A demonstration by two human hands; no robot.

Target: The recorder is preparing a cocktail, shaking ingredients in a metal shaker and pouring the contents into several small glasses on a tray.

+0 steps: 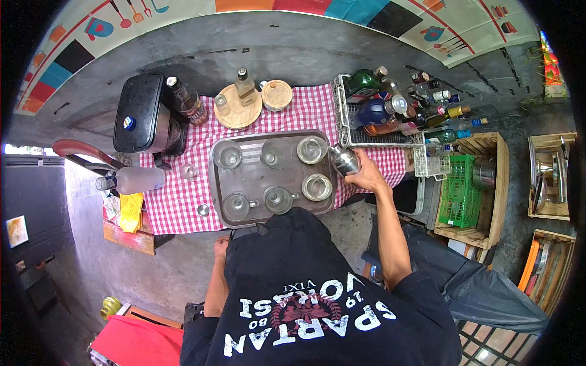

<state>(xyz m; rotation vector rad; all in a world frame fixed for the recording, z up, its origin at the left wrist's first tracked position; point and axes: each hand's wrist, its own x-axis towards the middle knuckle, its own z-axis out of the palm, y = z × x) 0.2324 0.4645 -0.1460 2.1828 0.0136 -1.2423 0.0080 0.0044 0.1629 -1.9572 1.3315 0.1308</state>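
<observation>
My right hand (368, 175) is wrapped round a metal cocktail shaker (345, 161), tilted with its narrow end toward the top right glass mug (312, 150). No stream of liquid can be made out. That mug stands on a brown tray (244, 173) with several others in two rows. The lower right mug (317, 187) looks as if it holds a pale liquid; the upper left mug (228, 155) and lower middle mug (278, 199) look clear. By the table's front edge, my left hand (221, 245) is low and curled closed; whatever it may hold is hidden.
A small metal cap (202, 210) and a shot glass (188, 171) lie left of the tray on the checkered cloth (165, 207). Beyond stand a frosted bottle (137, 180), a black appliance (139, 113) and a round wooden board (235, 113). A wire rack (381, 139) of bottles flanks the right.
</observation>
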